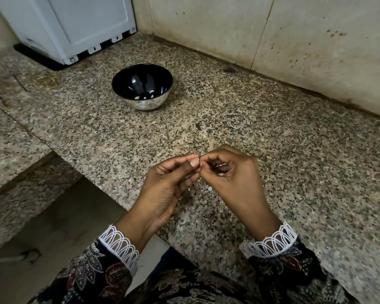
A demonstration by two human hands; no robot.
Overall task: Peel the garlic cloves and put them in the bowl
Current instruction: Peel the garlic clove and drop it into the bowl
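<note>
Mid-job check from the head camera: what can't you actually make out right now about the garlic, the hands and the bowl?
- Garlic clove: only a pale sliver shows in the head view; the fingertips of the left hand and right hand cover it, so peel progress is unreadable.
- Right palm: curled fingers hide it; something pale shows there, too small to name.
- Shiny steel bowl: near wall hides the bottom; pale bits inside cannot be counted.
- White appliance: cut off by the top edge.

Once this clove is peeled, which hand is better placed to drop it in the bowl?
Probably left: the left hand pinches the clove and sits on the bowl's side; the right hand only picks at it.
</note>
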